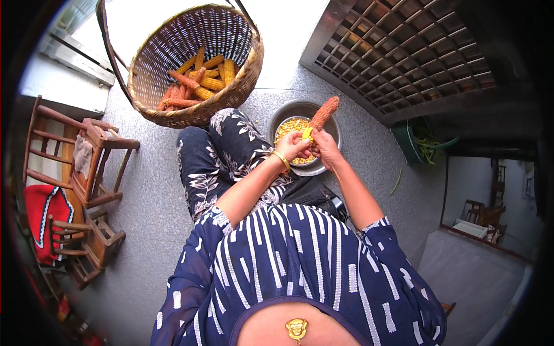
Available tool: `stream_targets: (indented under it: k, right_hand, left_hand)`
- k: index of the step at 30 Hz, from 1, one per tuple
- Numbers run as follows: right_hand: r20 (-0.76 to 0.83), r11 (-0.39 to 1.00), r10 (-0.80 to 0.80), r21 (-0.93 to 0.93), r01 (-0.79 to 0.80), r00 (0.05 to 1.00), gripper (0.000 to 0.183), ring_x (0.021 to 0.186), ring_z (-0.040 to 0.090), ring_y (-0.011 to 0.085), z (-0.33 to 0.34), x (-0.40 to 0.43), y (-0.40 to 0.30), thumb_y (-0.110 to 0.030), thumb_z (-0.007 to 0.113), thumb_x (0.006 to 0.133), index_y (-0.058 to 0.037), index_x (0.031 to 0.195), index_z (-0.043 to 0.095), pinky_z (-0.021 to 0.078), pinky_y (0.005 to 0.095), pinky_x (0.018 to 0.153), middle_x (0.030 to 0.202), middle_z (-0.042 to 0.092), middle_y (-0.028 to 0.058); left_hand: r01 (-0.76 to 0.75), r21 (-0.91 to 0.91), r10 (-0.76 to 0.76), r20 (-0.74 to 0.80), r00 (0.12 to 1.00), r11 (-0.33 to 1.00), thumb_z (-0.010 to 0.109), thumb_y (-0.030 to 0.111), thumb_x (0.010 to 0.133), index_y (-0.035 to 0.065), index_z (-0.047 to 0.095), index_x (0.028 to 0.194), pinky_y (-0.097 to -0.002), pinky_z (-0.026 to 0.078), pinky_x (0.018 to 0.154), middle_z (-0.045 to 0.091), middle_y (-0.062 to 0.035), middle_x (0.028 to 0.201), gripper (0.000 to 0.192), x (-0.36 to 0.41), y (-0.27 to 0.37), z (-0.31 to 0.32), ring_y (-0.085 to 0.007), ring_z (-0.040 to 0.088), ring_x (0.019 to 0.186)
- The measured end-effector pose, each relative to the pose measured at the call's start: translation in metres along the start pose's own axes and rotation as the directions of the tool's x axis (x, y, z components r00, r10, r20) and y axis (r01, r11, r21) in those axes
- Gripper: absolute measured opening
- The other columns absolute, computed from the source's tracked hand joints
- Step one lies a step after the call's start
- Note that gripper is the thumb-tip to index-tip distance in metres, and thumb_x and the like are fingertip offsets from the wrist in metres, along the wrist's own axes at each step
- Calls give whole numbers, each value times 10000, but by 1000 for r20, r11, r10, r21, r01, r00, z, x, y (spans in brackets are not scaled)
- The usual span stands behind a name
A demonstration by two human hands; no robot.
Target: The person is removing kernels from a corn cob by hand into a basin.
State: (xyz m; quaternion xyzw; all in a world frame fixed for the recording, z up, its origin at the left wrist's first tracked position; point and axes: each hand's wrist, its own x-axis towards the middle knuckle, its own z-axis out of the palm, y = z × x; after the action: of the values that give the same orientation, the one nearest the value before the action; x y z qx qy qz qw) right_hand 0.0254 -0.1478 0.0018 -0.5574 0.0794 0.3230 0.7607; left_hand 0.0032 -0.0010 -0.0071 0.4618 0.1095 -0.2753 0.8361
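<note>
Both hands meet over a round metal basin that holds loose yellow corn kernels. An ear of corn slants up from between them, its far part bare and reddish, with yellow kernels at the near end. My right hand is closed around the ear. My left hand, with a gold bangle at the wrist, has its fingers on the yellow end; its exact hold is partly hidden. Beyond my knees, a wicker basket contains several yellow corn ears and reddish, stripped cobs.
Wooden chairs stand at the left, one with a red cloth beside it. A metal lattice panel is at the upper right. Below it sits a green container with green stalks.
</note>
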Motion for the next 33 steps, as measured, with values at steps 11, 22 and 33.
stream_targets:
  k: [11,22,33]
  right_hand:
    - [-57,999,-13,50,15,998,242,450,368,18,12,-9,-13,-343,436,853,-102,865,454,262,144,366,598,418,-43]
    - [-385,623,-506,-782,18,771,356,706,509,406,20,22,34,-302,330,836,-16,719,507,373,474,632,728,537,220]
    - [-516,699,-510,-714,-17,688,245,635,534,371,2,33,55,-206,387,809,-15,711,505,406,437,577,679,541,209]
  left_hand:
    - [5,-102,-1,39,999,995,553,155,800,7,474,965,-190,480,557,584,-74,758,236,-4,8,2,-98,561,603]
    - [89,-83,-93,-54,994,993,571,149,784,21,485,931,-222,497,533,577,-56,750,213,9,-5,-7,-107,557,562]
    - [173,-70,-176,-39,984,982,541,149,798,31,493,969,-246,505,592,577,-53,759,213,17,-7,-7,-113,568,604]
